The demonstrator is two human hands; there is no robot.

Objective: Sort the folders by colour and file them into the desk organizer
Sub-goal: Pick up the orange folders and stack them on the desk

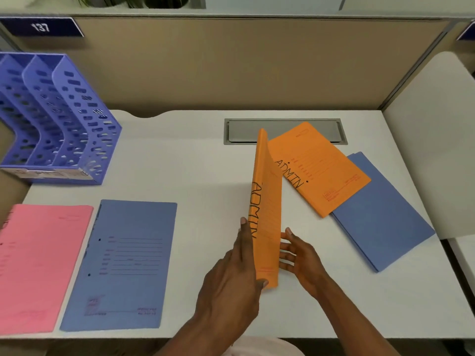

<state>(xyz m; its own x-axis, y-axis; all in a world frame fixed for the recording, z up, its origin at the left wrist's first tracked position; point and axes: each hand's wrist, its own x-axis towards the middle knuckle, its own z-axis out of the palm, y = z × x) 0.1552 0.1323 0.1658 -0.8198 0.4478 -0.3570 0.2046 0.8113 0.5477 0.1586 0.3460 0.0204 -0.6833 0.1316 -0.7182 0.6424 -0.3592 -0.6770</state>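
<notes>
orange folder point(266, 201) stands edgewise, long axis pointing away, left grip point(231, 278) holding it, right grip point(300, 258) flat alongside.

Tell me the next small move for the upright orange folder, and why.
Probably lay the upright orange folder, gripped by the left hand and steadied by the right hand, flat on the desk right of the near blue folder. The pink folder and that blue one already lie side by side there, so orange likely starts a third pile.

White desk point(195, 163) carries purple organizer point(59, 119), pink folder point(38, 265), left blue folder point(123, 265), right blue folder point(385, 222).
</notes>
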